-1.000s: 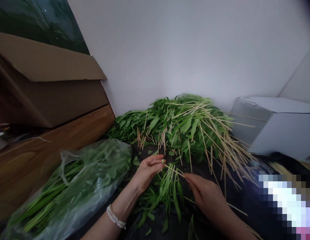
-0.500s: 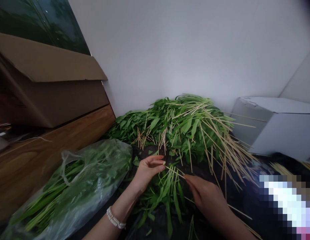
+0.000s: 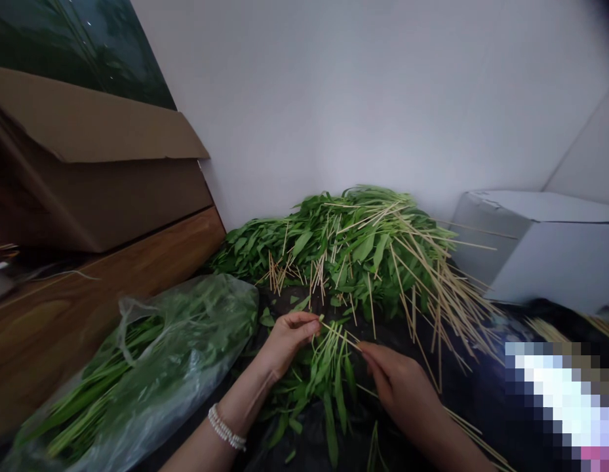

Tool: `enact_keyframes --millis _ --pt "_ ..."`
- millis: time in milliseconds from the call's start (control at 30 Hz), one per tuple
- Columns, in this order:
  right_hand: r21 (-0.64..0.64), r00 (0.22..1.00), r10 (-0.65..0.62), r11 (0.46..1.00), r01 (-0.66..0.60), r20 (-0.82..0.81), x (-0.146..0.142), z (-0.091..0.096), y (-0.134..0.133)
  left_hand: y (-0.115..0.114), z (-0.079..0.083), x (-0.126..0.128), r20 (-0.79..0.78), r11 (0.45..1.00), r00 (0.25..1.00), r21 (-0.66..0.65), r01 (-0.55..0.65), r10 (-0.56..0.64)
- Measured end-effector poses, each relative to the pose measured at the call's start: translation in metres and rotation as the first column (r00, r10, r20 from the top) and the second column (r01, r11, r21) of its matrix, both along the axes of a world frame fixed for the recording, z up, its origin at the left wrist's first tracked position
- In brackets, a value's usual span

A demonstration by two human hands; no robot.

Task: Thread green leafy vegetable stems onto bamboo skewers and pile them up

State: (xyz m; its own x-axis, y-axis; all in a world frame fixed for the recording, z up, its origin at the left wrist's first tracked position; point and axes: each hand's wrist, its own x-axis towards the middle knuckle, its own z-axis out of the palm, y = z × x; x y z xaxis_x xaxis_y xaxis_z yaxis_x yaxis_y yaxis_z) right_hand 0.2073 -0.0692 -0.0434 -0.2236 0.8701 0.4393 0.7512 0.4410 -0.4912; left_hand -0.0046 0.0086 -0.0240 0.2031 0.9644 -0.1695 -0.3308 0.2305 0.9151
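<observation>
A thin bamboo skewer (image 3: 352, 341) slants between my hands, with several leafy green stems (image 3: 328, 370) threaded on it and their leaves hanging down. My right hand (image 3: 402, 380) grips the skewer's lower right end between thumb and fingers. At the upper left tip, my left hand (image 3: 284, 341) is closed in a pinch on a pale green stem end (image 3: 321, 318). A beaded bracelet (image 3: 224, 429) circles my left wrist. Behind the hands lies a large heap of skewered greens (image 3: 363, 242), its bare sticks (image 3: 451, 308) pointing right and toward me.
On the left, a clear plastic bag (image 3: 186, 354) holds more greens. Beyond it, an open cardboard box (image 3: 112, 196) stands on a wooden surface (image 3: 151, 262). A white box (image 3: 564, 255) sits at the right against the white wall (image 3: 333, 98). Black plastic (image 3: 304, 446) lies underneath.
My left fingers have come closer together at the skewer's tip. My right hand keeps its grip, and the whole view has shifted slightly.
</observation>
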Motion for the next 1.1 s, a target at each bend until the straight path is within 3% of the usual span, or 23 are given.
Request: enact_keyframes --millis 500,767,967,1100 --pt "0.104 0.987 -0.058 0.994 0.043 0.153 -0.006 -0.005 -0.005 -0.004 0.001 0.002 0.098 0.985 0.986 -0.088 0.147 -0.138" --pt "0.110 0.983 -0.072 0.992 0.054 0.167 -0.006 -0.007 -0.006 -0.004 -0.004 0.001 0.076 0.990 0.991 -0.079 0.115 -0.109" --pt "0.076 0.987 -0.058 0.996 0.047 0.148 -0.010 -0.005 -0.006 -0.006 -0.010 0.006 -0.009 0.994 0.994 -0.025 0.104 -0.105" --pt "0.168 0.989 -0.094 0.983 0.074 0.114 -0.004 0.000 -0.003 -0.003 -0.001 0.001 -0.075 0.989 0.992 0.096 0.113 -0.106"
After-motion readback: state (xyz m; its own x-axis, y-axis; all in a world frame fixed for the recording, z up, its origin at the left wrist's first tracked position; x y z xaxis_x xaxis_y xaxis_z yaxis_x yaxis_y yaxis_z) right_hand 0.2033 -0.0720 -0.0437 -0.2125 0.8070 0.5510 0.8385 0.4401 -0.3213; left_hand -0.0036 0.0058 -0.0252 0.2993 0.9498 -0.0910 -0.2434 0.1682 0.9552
